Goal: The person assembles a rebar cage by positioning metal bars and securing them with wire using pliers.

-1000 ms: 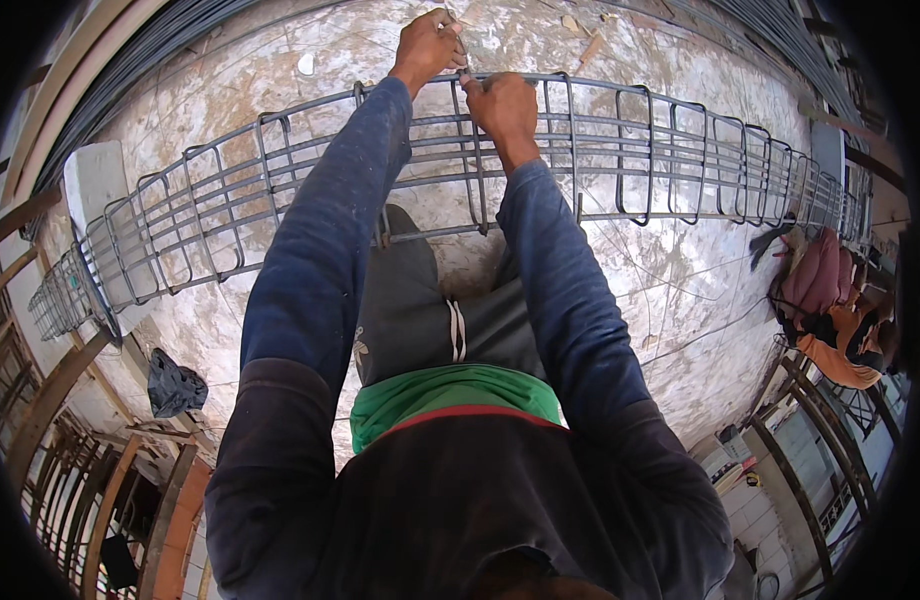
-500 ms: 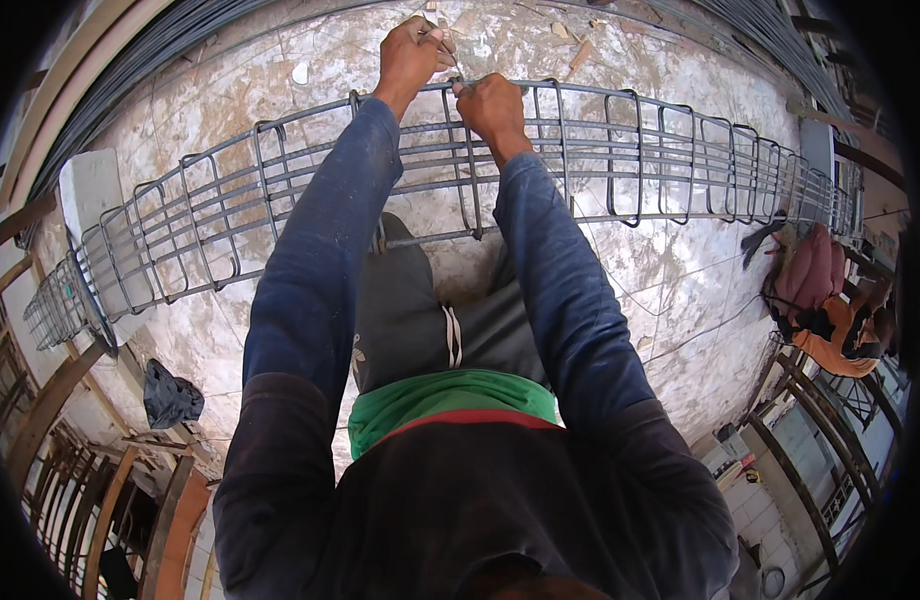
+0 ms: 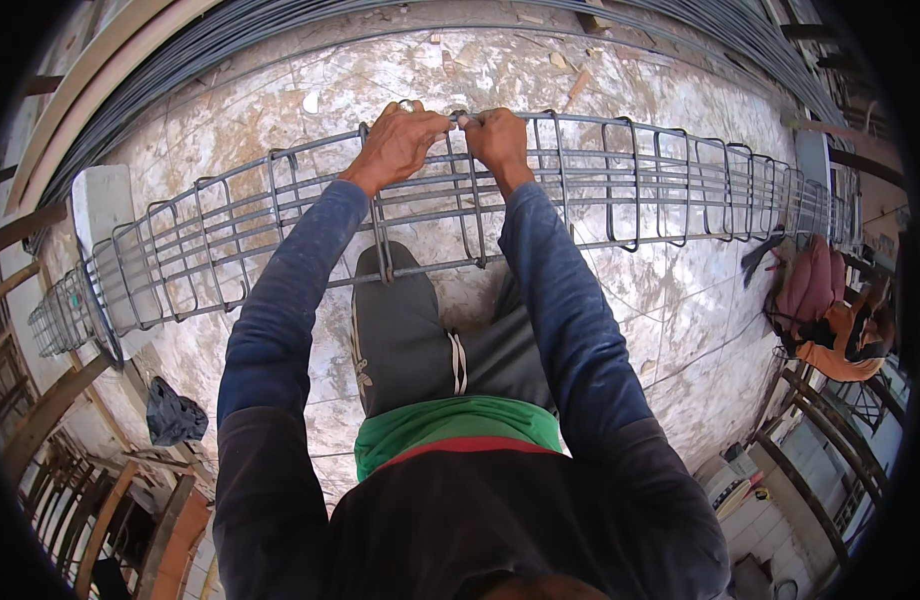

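A long cage of steel rebar (image 3: 320, 201) with square stirrups stretches across in front of me, curving away at both ends. My left hand (image 3: 404, 145) is at its far top bar, fingers curled; what they hold is mostly hidden, though a small bit of metal shows by the knuckles. Close beside it, my right hand (image 3: 495, 140) pinches the same bar where a stirrup (image 3: 477, 215) meets it. The two thumbs nearly touch across this joint. Beneath the cage's near side is my bent knee in dark trousers (image 3: 398, 300).
Bundles of loose steel bars (image 3: 145, 105) lie along the far side. A pale block (image 3: 104, 205) stands under the cage at left. A black plastic bag (image 3: 174, 412) is on the floor at left; clothes (image 3: 830, 305) hang at the right. Wooden scraps (image 3: 578, 86) litter the floor beyond.
My left hand has come down and nearer from above the far bar, where it held a thin metal piece, and has turned knuckles-up. The right hand stays at the joint.
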`<action>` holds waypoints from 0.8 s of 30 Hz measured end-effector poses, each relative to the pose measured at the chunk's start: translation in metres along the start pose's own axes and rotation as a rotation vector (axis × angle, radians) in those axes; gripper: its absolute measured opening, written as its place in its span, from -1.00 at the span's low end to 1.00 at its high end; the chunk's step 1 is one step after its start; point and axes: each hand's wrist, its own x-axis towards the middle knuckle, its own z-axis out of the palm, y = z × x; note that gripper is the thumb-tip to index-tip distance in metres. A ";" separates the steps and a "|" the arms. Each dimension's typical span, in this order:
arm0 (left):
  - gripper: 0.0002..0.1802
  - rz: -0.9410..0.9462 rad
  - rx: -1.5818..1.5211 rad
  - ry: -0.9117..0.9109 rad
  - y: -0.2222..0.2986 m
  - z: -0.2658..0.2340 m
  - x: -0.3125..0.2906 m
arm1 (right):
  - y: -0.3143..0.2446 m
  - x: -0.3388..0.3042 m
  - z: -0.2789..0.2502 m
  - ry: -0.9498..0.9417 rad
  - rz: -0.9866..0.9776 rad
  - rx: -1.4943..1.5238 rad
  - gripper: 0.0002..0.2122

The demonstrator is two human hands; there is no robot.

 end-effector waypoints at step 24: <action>-0.62 -0.146 0.067 0.008 -0.023 0.014 0.017 | -0.012 0.014 -0.011 -0.061 0.038 -0.092 -0.67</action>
